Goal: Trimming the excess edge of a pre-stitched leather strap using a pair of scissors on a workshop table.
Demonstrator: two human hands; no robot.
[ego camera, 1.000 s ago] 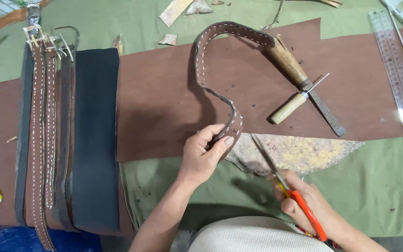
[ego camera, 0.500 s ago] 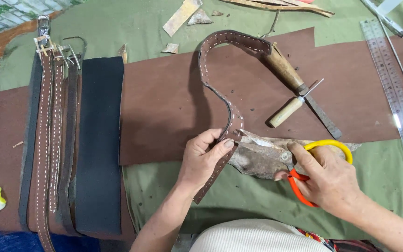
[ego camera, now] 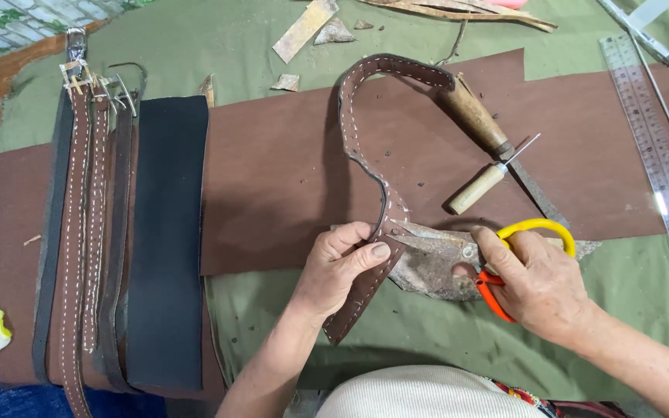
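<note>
Nearby, awls (ego camera: 480, 159) lie beyond hands pinching the strap (ego camera: 365, 286) and gripping scissors (ego camera: 532, 255).

One pair of scissors (ego camera: 524, 255); two wooden-handled tools (ego camera: 478, 190); one ruler (ego camera: 652, 147).

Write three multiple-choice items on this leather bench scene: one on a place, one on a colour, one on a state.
1. Where does the clear ruler lie?
A. At the right edge of the bench
B. Under the black sheet
C. In the left hand

2. What colour are the handles of the scissors?
A. Blue and white
B. Yellow and orange
C. Black

3. What is the left hand doing?
A. Resting flat on the green cloth
B. Holding a wooden-handled tool
C. Pinching the stitched brown strap

Answers: 1 A, the ruler runs along the right side, past the brown sheet. 2 B, a yellow loop and an orange loop show at the right hand. 3 C, thumb and fingers close on the strap.
</note>
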